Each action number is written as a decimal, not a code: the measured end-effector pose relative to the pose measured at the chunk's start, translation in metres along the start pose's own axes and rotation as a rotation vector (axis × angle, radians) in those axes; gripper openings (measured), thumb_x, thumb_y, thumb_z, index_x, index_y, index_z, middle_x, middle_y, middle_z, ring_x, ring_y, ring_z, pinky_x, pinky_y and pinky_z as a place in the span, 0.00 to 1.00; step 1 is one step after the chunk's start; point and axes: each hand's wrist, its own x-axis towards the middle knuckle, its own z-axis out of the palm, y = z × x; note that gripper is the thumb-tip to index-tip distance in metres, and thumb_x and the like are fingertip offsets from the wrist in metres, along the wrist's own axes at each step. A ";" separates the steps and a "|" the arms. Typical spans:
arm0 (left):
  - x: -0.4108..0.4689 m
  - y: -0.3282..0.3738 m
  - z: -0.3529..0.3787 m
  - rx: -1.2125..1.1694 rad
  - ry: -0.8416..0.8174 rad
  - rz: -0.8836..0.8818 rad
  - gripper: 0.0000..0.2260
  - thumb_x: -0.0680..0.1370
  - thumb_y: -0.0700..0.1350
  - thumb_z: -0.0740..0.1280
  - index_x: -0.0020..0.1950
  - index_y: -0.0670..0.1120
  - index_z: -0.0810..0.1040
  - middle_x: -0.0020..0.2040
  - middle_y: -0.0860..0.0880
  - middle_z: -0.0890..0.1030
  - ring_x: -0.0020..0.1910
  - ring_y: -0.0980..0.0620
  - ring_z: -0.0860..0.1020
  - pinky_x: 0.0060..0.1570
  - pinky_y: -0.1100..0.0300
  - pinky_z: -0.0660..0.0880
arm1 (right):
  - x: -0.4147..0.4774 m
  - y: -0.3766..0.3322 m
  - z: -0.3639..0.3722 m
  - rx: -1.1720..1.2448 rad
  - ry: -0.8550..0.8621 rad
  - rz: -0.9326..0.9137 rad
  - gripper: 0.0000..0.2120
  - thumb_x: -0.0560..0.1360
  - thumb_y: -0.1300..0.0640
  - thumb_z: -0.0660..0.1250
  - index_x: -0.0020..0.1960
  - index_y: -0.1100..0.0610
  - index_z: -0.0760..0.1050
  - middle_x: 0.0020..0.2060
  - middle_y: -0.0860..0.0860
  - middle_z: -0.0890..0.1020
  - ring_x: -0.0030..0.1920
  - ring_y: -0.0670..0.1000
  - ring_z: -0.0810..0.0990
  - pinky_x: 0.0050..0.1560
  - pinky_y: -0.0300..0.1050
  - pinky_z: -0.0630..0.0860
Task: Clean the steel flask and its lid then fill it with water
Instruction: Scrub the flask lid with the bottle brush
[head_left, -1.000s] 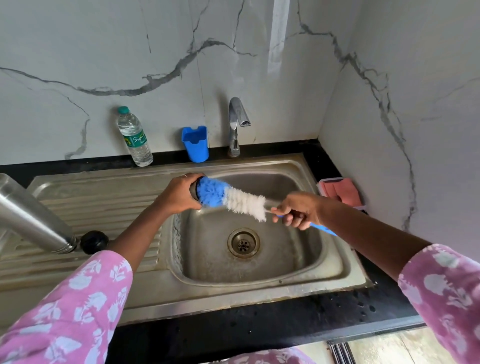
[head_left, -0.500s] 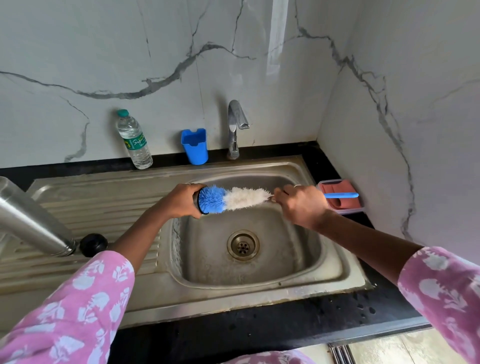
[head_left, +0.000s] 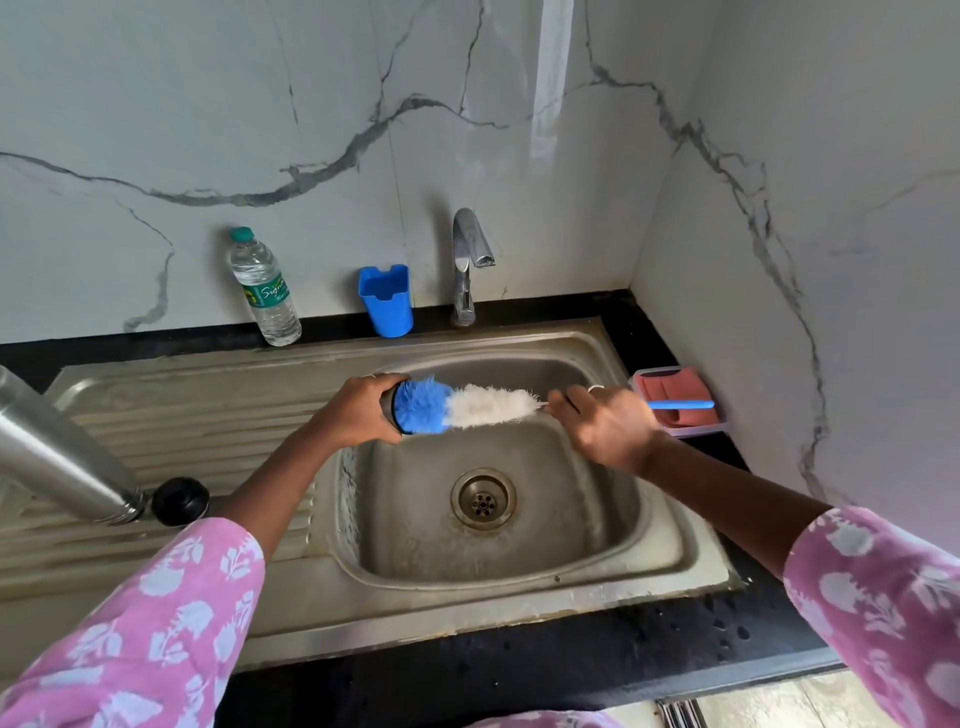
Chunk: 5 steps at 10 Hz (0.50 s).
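Left hand (head_left: 358, 410) is gripping the dark lid (head_left: 388, 415) above the sink (head_left: 467, 613) basin, fingers curled round it. Right hand (head_left: 608, 426) is holding the bottle brush (head_left: 488, 408) by its handle, fingers wrapped closed. Blue bristles are pressing into the lid. Steel flask (head_left: 57, 457) is lying on the drainboard, 1 black stopper (head_left: 180, 501) just beside its mouth.

Soft, even daylight — a pale glare streak runs down the white grey-veined marble wall (head_left: 208, 104); edges bend, focus sharp
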 end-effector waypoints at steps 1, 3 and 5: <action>0.000 0.003 0.006 -0.007 -0.084 -0.020 0.36 0.61 0.35 0.77 0.68 0.44 0.73 0.56 0.47 0.79 0.52 0.54 0.75 0.52 0.63 0.70 | -0.008 0.016 0.011 -0.019 0.083 -0.111 0.10 0.71 0.62 0.59 0.51 0.63 0.72 0.30 0.55 0.76 0.25 0.54 0.74 0.22 0.42 0.69; 0.004 -0.003 0.008 0.035 0.098 0.085 0.33 0.59 0.33 0.77 0.64 0.38 0.75 0.56 0.40 0.79 0.54 0.43 0.78 0.52 0.59 0.72 | 0.019 -0.006 -0.005 1.414 -0.938 1.143 0.10 0.78 0.58 0.63 0.43 0.61 0.78 0.21 0.48 0.72 0.19 0.43 0.66 0.22 0.34 0.62; 0.010 -0.005 0.005 0.117 0.093 0.147 0.32 0.59 0.32 0.77 0.62 0.36 0.75 0.56 0.38 0.79 0.55 0.40 0.77 0.56 0.57 0.71 | 0.024 -0.028 -0.012 1.108 -0.859 1.089 0.10 0.78 0.57 0.63 0.40 0.61 0.76 0.27 0.51 0.75 0.21 0.46 0.70 0.24 0.34 0.64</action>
